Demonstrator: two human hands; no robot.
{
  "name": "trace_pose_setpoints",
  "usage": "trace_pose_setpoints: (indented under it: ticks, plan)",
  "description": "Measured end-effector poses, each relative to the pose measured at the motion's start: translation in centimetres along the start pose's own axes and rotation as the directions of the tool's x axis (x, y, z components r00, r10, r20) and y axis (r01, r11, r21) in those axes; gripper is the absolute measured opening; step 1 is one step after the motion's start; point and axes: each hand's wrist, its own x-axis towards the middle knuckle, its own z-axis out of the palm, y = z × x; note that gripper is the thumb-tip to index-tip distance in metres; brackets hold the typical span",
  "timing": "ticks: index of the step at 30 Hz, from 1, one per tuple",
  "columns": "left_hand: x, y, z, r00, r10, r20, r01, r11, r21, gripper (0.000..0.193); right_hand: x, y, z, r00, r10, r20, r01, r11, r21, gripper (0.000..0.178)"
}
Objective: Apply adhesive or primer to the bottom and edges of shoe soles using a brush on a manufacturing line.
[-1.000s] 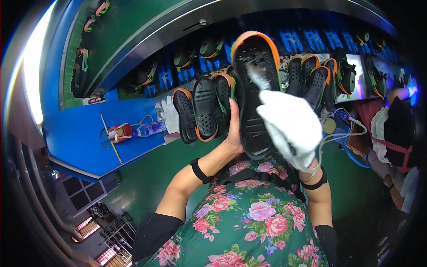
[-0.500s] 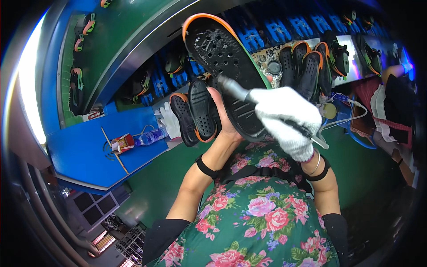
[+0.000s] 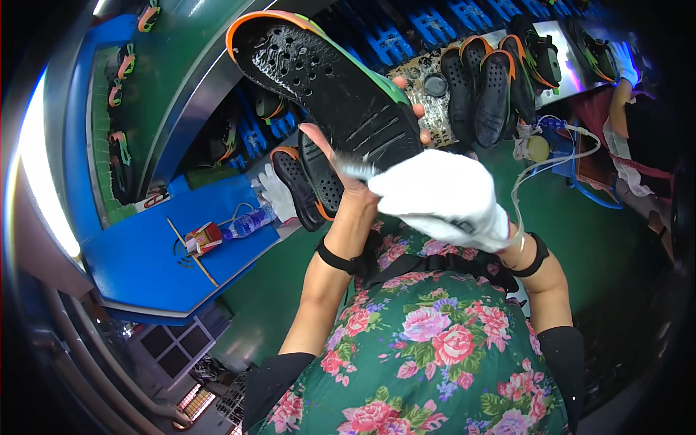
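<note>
1. Right now the black shoe sole (image 3: 330,87), orange and green at the rim, is held up high in front of the person, tread side toward us, above the green bench (image 3: 616,217).
2. Underneath it, the bare left hand (image 3: 355,181) cradles the sole from below, thumb up along the near edge and fingertips (image 3: 417,110) peeking over the far side, clamped on firmly.
3. Over to the right hand (image 3: 442,199) in its white glove: it's closed around a small brush (image 3: 355,172), bristles touching the lower part of the tread.
4. My read is that brushing of the tread is under way; the next stroke calls for a steady sole and even contact as the bristles travel toward the perforated toe end.
5. Farther out, more black soles (image 3: 482,90) stand in a row on the bench, two others (image 3: 308,185) lie by a spare white glove (image 3: 279,196), and blue racks (image 3: 464,18) sit behind.
</note>
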Motion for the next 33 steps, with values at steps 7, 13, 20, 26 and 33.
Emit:
trace_pose_setpoints:
  ticks: [7,13,20,26,33]
  plan:
    - [0.3,-0.4,0.7,0.997,0.071,-0.006,-0.071,0.988,-0.139,0.115,-1.8,0.7,-0.1,0.997,0.062,0.047,-0.060,0.997,-0.048,0.027]
    - [0.2,1.1,-0.6,0.996,0.037,0.080,-0.033,0.998,-0.052,0.117,-2.9,1.0,-0.3,0.930,0.366,0.034,-0.343,0.830,0.440,0.028]
    - [-0.4,2.6,-0.2,0.991,-0.103,0.087,0.095,0.992,0.088,0.130,-1.2,0.0,-1.5,0.966,0.173,0.190,-0.233,0.904,0.358,0.027]
    - [-0.6,4.2,-0.6,0.959,-0.282,-0.040,0.284,0.936,0.207,0.137,-1.1,0.4,-0.7,0.985,0.019,0.170,-0.010,0.998,-0.054,0.023]
    - [0.0,5.2,-1.9,0.902,-0.429,0.047,0.426,0.903,0.062,0.135,-0.2,0.1,-1.5,0.977,0.032,0.211,-0.110,0.922,0.370,0.026]
